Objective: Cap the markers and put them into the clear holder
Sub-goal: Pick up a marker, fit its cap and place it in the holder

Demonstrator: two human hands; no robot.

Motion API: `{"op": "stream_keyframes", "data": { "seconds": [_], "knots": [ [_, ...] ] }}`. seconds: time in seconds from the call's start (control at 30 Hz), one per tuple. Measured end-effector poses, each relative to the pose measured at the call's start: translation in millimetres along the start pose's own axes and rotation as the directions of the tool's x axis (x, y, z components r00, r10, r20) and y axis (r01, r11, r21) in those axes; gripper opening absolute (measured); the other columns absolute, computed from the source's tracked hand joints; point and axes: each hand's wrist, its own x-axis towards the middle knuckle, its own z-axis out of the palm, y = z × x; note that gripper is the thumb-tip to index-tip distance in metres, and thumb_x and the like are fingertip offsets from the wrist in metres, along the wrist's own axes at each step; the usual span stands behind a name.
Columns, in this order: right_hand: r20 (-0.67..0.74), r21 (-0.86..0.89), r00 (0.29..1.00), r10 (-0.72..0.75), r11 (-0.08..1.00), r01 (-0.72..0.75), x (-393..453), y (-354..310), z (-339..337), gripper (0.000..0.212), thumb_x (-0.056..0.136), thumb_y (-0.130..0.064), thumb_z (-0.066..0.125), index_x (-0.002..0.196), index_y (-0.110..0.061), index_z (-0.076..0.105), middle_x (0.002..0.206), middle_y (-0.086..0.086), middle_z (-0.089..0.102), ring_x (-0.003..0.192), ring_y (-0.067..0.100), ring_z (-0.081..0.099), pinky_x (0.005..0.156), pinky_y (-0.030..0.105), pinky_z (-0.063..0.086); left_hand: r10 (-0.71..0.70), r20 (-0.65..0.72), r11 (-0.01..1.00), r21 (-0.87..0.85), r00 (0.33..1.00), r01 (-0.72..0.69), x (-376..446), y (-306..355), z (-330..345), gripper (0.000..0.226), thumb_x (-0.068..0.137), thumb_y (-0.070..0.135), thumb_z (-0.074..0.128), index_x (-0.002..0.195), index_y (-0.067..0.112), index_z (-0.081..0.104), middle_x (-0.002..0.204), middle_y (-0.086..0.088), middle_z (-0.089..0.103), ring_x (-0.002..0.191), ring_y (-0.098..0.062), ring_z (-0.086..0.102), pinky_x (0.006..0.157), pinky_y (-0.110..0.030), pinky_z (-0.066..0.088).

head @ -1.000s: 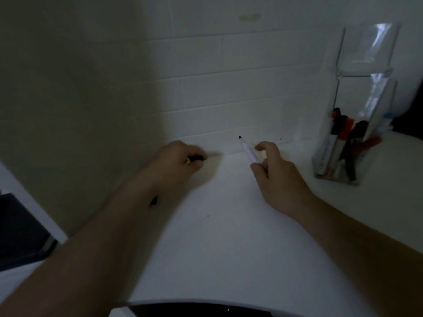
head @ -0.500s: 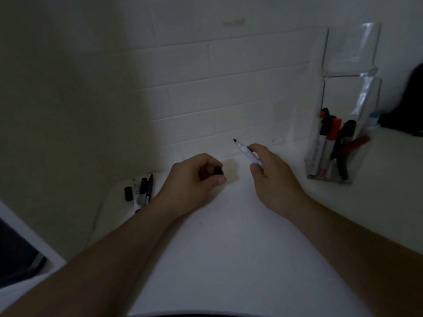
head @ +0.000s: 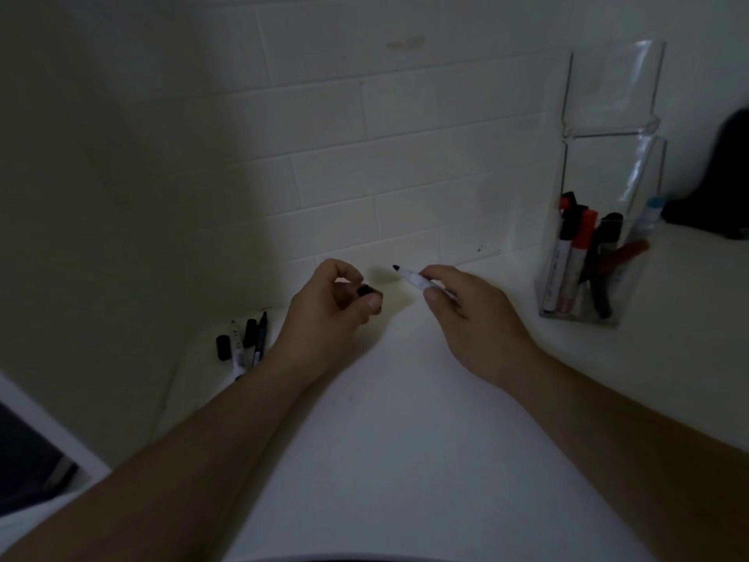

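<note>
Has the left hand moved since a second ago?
Yes. The left hand, pinching the black cap, has come away from the tiled wall toward the uncapped marker.

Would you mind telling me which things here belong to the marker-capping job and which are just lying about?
Part of the job:
- uncapped marker in the right hand
- black cap in the left hand
- loose markers and loose cap on the counter
- clear holder with markers inside

Just lying about:
- dark object at far right
- dark item at lower left
</note>
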Motion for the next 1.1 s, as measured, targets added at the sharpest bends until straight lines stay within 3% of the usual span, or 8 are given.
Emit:
{"op": "stream_keyframes", "data": {
  "seconds": [0.1,0.33,0.43,0.6,0.73,0.87,1.0,1.1],
  "knots": [
    [-0.047,-0.055,0.997,-0.063,0.997,0.061,1,0,1,0.017,0.100,-0.045,0.051,0.109,-0.037,0.063,0.095,-0.007,0.067,0.089,0.013,0.060,0.079,0.039,0.052,-0.032,-0.032,0.999,0.018,0.999,0.033,3,-2,-1,0.022,0.083,0.021,0.079,0.094,0.024,0.060,0.087,0.003,0.077,0.077,-0.018,0.073,0.080,-0.047,0.060],
    [-0.039,-0.152,0.996,-0.075,0.986,0.069,2,7,2,0.020,0.097,-0.055,0.049,0.101,-0.044,0.064,0.085,-0.009,0.062,0.079,0.005,0.054,0.073,0.035,0.051,0.012,-0.033,0.989,0.146,0.999,-0.007,5,-7,-2,0.021,0.080,0.027,0.082,0.095,0.033,0.068,0.092,0.013,0.076,0.089,-0.005,0.071,0.088,-0.036,0.058],
    [-0.026,-0.158,0.997,-0.066,0.986,0.061,3,10,3,0.027,0.096,-0.059,0.045,0.104,-0.043,0.065,0.086,-0.008,0.064,0.080,0.006,0.055,0.073,0.036,0.052,0.038,-0.024,0.972,0.231,0.999,-0.031,3,-3,0,0.019,0.082,0.030,0.080,0.095,0.037,0.069,0.090,0.021,0.073,0.085,0.006,0.068,0.081,-0.019,0.053],
    [0.050,-0.254,0.995,-0.083,0.963,0.093,3,12,7,0.028,0.096,-0.063,0.040,0.092,-0.044,0.060,0.079,-0.008,0.057,0.077,0.007,0.052,0.063,0.030,0.043,0.076,0.015,0.968,0.240,0.997,-0.078,2,-2,0,0.020,0.083,0.028,0.080,0.101,0.033,0.073,0.093,0.018,0.075,0.088,0.000,0.069,0.085,-0.029,0.056],
    [0.062,-0.298,0.992,-0.108,0.947,0.122,-2,3,4,0.025,0.096,-0.058,0.047,0.104,-0.044,0.066,0.080,-0.011,0.048,0.073,0.009,0.050,0.061,0.030,0.043,0.120,0.086,0.950,0.279,0.989,-0.140,-1,-3,2,0.021,0.082,0.024,0.081,0.099,0.035,0.075,0.090,0.021,0.074,0.075,0.006,0.063,0.075,-0.016,0.049],
    [0.048,-0.395,0.987,-0.155,0.905,0.162,-7,-10,-2,0.030,0.098,-0.060,0.043,0.103,-0.042,0.067,0.077,-0.008,0.044,0.067,0.012,0.050,0.057,0.032,0.043,0.130,0.207,0.909,0.366,0.970,-0.200,-3,-2,6,0.016,0.094,0.034,0.065,0.109,0.033,0.070,0.097,0.021,0.071,0.091,0.006,0.064,0.082,-0.012,0.046],
    [0.051,-0.419,0.987,-0.152,0.894,0.160,-7,-10,-2,0.029,0.097,-0.059,0.044,0.103,-0.042,0.066,0.077,-0.008,0.043,0.068,0.012,0.050,0.057,0.031,0.041,0.097,0.281,0.862,0.455,0.955,-0.222,-3,0,7,0.019,0.104,0.031,0.044,0.108,0.029,0.063,0.079,0.015,0.062,0.074,-0.001,0.057,0.066,-0.017,0.038],
    [0.065,-0.414,0.983,-0.173,0.891,0.185,-8,-9,-3,0.039,0.098,-0.063,0.037,0.098,-0.039,0.067,0.075,-0.006,0.045,0.066,0.011,0.051,0.058,0.033,0.045,0.121,0.308,0.812,0.516,0.944,-0.273,-4,1,6,0.020,0.105,0.026,0.044,0.108,0.021,0.063,0.080,0.015,0.059,0.073,-0.003,0.052,0.065,-0.019,0.035]
  ]
}}
